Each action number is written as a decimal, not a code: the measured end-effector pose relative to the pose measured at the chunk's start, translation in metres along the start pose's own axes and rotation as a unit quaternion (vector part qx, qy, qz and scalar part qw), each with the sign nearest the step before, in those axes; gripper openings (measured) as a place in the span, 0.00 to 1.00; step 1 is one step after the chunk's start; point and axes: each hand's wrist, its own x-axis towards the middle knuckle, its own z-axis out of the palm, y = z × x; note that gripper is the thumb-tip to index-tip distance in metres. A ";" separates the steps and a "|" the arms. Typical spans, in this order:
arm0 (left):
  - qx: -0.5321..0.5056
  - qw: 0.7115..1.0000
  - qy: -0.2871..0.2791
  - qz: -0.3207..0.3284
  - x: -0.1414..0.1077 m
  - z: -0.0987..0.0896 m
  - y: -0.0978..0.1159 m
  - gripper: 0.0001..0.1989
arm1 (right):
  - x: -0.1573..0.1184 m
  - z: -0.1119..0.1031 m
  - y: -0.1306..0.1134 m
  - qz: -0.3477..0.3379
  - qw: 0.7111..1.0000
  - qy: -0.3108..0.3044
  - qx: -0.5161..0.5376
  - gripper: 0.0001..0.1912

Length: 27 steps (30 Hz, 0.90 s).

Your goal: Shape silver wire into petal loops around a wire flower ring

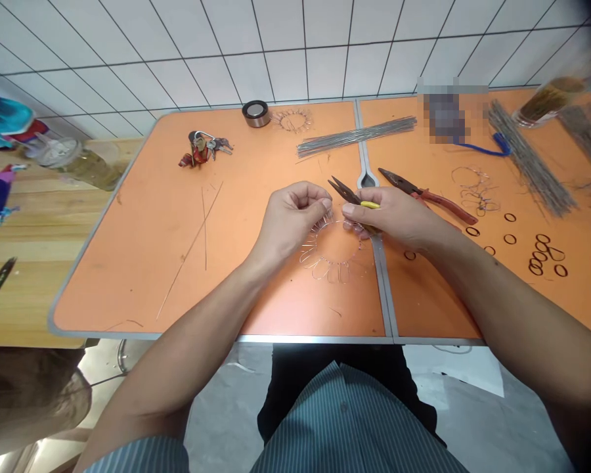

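Note:
My left hand [298, 213] pinches the upper left edge of a thin wire ring [337, 264] with looped petals all around it. My right hand [389, 213] is closed around needle-nose pliers [343, 189], of which the dark jaws and a bit of yellow handle show. The jaws point up and left, close to my left fingertips, and appear slightly apart. Some right fingers are hidden under the pliers near the ring's right side. A second pair of pliers with red handles [448, 205] lies just beyond my right hand.
A bundle of straight wires [357, 136], a tape roll [256, 113], another wire ring [293, 121] and keys [209, 146] lie toward the back. More wires [534, 161] and small dark rings [542, 253] are at right. Two loose wires [204, 226] lie left. A metal seam [385, 289] divides the orange table.

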 end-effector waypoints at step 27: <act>-0.105 0.988 0.112 0.003 0.010 -0.013 0.010 0.08 | -0.007 0.025 0.019 -0.200 0.940 0.088 -0.263 0.21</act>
